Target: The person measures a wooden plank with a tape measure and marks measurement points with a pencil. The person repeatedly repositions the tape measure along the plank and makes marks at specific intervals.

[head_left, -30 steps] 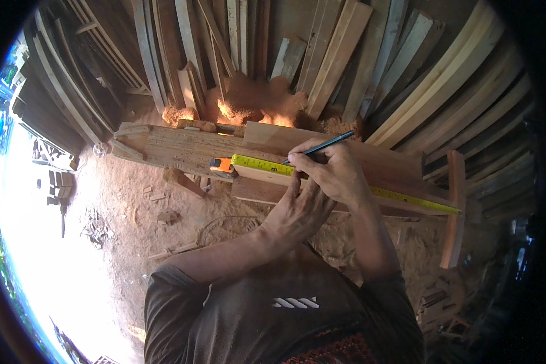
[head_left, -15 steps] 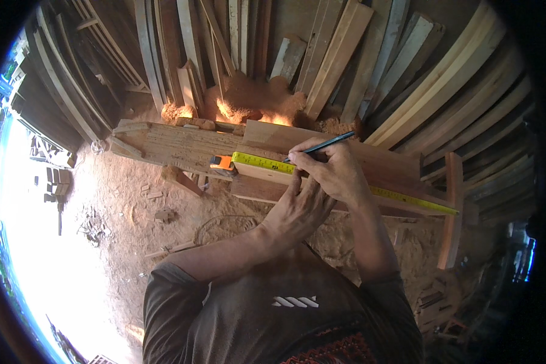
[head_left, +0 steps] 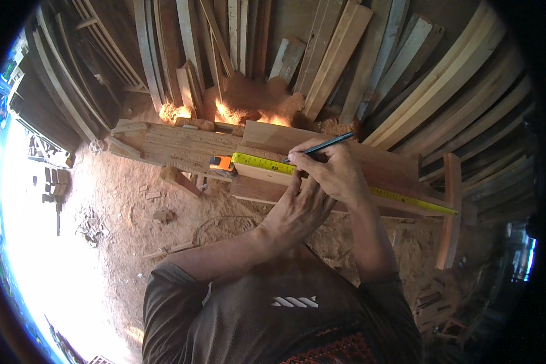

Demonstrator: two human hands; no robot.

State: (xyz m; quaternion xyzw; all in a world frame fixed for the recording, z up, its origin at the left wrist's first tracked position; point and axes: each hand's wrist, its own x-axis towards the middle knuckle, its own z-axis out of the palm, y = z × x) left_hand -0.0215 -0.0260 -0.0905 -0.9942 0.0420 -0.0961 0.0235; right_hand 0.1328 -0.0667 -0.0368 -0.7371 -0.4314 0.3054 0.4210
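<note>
A yellow tape measure blade (head_left: 262, 163) runs lengthwise over a narrow wooden board (head_left: 273, 175), with its orange and black case (head_left: 222, 164) at the board's left end. My right hand (head_left: 340, 173) is closed around a dark pencil (head_left: 325, 143), whose tip meets the blade's edge. Just below it, my left hand (head_left: 297, 209) grips the near edge of the board beside the tape; some of its fingers are hidden under my right hand. The blade's far end reaches a wooden crosspiece (head_left: 451, 203) on the right.
Wider planks (head_left: 273, 134) lie under and behind the board, on a rough wooden bench (head_left: 179, 145). Upright timber (head_left: 340, 54) leans along the back, with sawdust heaps (head_left: 255, 97) at its foot. Wood scraps (head_left: 164, 215) litter the dusty floor.
</note>
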